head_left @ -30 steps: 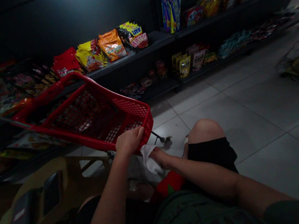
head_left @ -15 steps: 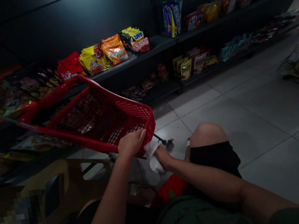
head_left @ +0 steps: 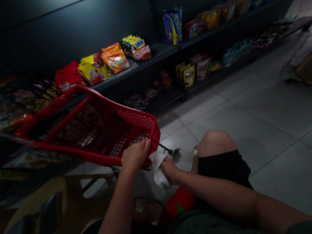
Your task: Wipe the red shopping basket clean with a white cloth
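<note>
My left hand [head_left: 135,156] grips the near rim of a red plastic mesh shopping basket [head_left: 133,121], which stands tilted on the floor with a long red handle reaching left. My right hand [head_left: 170,169] is closed on a crumpled white cloth [head_left: 158,170], pressing it against the basket's near corner. Beneath that corner, a small caster wheel [head_left: 171,152] on a thin metal leg shows. The basket's other wheels are hidden.
Low black shelves [head_left: 146,56] of colourful snack packets [head_left: 114,58] run along the dark wall ahead. My bare knee [head_left: 216,143] sits right of the basket. A tan plastic piece [head_left: 65,184] lies lower left, and grey floor tiles [head_left: 277,112] spread right.
The whole view has shifted slightly left and down. My right hand and the cloth have moved up against the basket's corner, and my left hand keeps its hold on the rim.
</note>
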`<state>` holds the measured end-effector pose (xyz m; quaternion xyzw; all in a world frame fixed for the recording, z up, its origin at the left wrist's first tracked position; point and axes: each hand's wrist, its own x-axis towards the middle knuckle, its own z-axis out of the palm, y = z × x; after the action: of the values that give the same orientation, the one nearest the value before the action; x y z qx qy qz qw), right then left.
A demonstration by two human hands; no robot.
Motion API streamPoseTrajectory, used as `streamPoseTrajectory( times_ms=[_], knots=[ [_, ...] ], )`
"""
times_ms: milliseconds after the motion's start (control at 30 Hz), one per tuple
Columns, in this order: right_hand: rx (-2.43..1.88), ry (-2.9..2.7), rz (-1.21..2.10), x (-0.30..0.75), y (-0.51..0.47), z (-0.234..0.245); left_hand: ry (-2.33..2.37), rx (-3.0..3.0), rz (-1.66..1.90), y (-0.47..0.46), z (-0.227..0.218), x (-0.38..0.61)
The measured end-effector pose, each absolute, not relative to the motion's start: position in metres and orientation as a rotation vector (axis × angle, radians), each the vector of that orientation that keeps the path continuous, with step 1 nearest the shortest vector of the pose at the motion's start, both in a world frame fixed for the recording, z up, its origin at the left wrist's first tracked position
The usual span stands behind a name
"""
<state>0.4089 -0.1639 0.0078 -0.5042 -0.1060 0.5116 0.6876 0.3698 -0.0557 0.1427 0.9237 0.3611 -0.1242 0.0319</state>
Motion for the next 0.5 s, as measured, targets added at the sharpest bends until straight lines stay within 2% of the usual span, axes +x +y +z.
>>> streamPoseTrajectory(
  times_ms=[133,333,500],
  knots=[
    [-0.982,-0.272,1.222,0.408,-0.162,0.004,1.136,2.859,-0.368,-0.057,0.142,0.372],
    [-1.114,-0.226,1.168,0.407,-0.168,0.011,1.087,2.828,-0.362,-0.056,0.145,0.374],
    [-0.990,-0.414,1.274,0.404,-0.175,0.021,1.114,2.836,-0.350,-0.055,0.143,0.374]
  ],
)
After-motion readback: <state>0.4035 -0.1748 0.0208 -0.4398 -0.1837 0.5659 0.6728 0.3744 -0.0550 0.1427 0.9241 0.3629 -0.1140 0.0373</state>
